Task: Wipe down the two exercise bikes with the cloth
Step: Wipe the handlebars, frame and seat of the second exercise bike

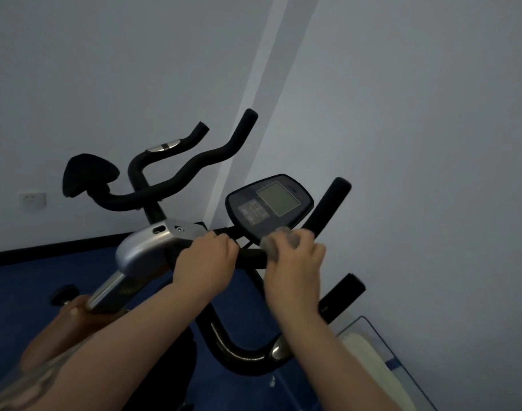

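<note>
The near exercise bike has black handlebars (328, 209) and a dark console (268, 203) with a grey screen. My left hand (203, 259) grips the handlebar crossbar just left of the console. My right hand (292, 262) holds a grey cloth (280, 238) bunched against the crossbar right under the console; it looks blurred. A second bike stands behind, with curved black handlebars (191, 164) and a black saddle (87, 173).
A silver frame housing (144, 247) and an orange body part (75, 318) of the bike lie at lower left. The floor (22, 292) is blue. White walls meet in a corner behind. A clear box with a pale pad (372, 360) sits at lower right.
</note>
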